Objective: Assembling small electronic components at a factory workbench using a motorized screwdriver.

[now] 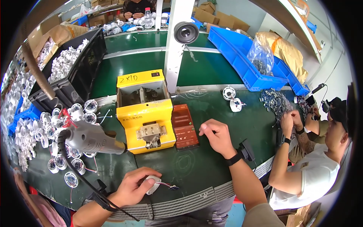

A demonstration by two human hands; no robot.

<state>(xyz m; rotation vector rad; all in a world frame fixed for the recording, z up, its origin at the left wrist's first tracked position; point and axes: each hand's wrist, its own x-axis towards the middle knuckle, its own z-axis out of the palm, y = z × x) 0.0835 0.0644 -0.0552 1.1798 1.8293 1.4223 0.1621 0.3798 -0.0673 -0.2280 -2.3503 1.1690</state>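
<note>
My left hand (pixel 133 186) is closed around a small white round housing (pixel 152 184) near the front edge of the green work surface. Thin wires run from the housing to a small dark connector (pixel 174 187). My right hand (pixel 218 137) is raised beside a phone (pixel 185 128) with a reddish screen, its fingers curled and nothing visible in them. Left of the phone stands a yellow machine (pixel 145 120) with a metal fixture on its front. A grey electric screwdriver (pixel 92 139) hangs on a coiled spring to the left of the machine.
Several white round units (pixel 78 165) with wires lie at the left. Behind them stands a black crate (pixel 77 85) of white parts. Two wired units (pixel 236 104) sit at the right, below blue bins (pixel 242 68). A co-worker (pixel 310 166) handles small parts (pixel 275 106) on the right.
</note>
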